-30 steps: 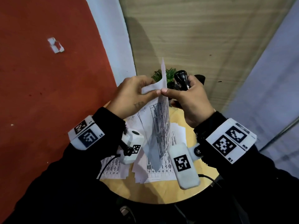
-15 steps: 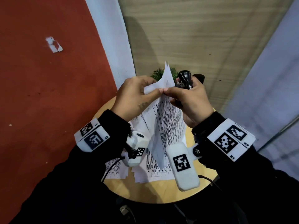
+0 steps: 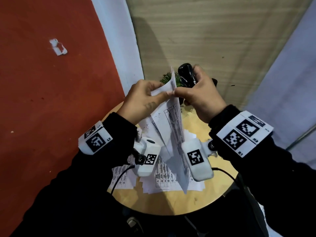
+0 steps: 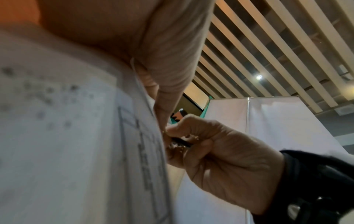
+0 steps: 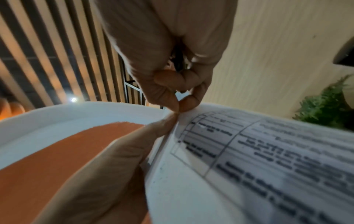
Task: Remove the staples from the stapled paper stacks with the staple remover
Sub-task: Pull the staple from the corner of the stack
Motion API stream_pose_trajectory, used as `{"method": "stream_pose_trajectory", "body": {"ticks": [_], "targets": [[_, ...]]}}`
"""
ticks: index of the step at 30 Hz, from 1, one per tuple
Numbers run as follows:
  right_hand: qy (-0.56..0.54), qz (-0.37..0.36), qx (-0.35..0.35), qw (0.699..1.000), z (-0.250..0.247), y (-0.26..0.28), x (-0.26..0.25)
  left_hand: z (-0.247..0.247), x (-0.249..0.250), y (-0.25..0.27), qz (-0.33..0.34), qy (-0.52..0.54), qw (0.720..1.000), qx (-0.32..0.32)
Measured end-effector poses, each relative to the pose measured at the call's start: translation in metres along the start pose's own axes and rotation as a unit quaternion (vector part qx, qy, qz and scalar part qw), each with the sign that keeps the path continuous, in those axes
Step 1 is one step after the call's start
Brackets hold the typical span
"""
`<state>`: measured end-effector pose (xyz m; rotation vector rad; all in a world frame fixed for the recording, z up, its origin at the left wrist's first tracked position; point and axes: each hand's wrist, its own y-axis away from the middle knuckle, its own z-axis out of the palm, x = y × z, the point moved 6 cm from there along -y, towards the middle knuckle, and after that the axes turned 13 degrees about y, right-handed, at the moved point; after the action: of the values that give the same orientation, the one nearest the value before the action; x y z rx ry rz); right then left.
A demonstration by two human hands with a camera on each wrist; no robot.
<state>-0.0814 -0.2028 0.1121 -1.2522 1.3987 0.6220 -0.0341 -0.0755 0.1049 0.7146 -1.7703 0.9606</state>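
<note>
I hold a printed paper stack (image 3: 176, 134) up above the table, hanging edge-on. My left hand (image 3: 164, 93) pinches its top corner from the left, with the corner sheet curled over the fingers. My right hand (image 3: 176, 92) pinches the same corner with thumb and forefinger, while its other fingers curl round the black staple remover (image 3: 186, 74), which sticks up above the hand. In the right wrist view the right fingertips (image 5: 188, 103) meet the left thumb (image 5: 162, 125) at the paper stack (image 5: 249, 151). The staple itself is hidden by the fingers.
Several loose printed sheets (image 3: 162, 180) lie spread on the round wooden table (image 3: 171, 200) below my hands. A small green plant (image 3: 168, 79) stands at the table's far side. A red wall is at the left and a white panel at the right.
Both hands stay pinched at the stack's top corner. The hanging sheets fanned out to the right, then swung back edge-on. The staple remover remains in the right hand.
</note>
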Motion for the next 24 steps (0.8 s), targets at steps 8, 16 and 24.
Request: {"method": "stream_pose_trajectory", "body": {"ticks": [8, 16, 24], "targets": [[0.161, -0.116, 0.071, 0.978, 0.002, 0.005, -0.016, -0.003, -0.002, -0.005, 0.006, 0.027, 0.998, 0.049], [0.171, -0.104, 0.106, 0.974, 0.000, 0.002, -0.010, -0.002, 0.002, -0.002, 0.052, -0.050, 0.996, 0.058], [0.322, -0.321, 0.058, 0.889, 0.017, 0.017, -0.039, 0.001, -0.003, -0.007, 0.006, 0.077, 0.997, 0.007]]}}
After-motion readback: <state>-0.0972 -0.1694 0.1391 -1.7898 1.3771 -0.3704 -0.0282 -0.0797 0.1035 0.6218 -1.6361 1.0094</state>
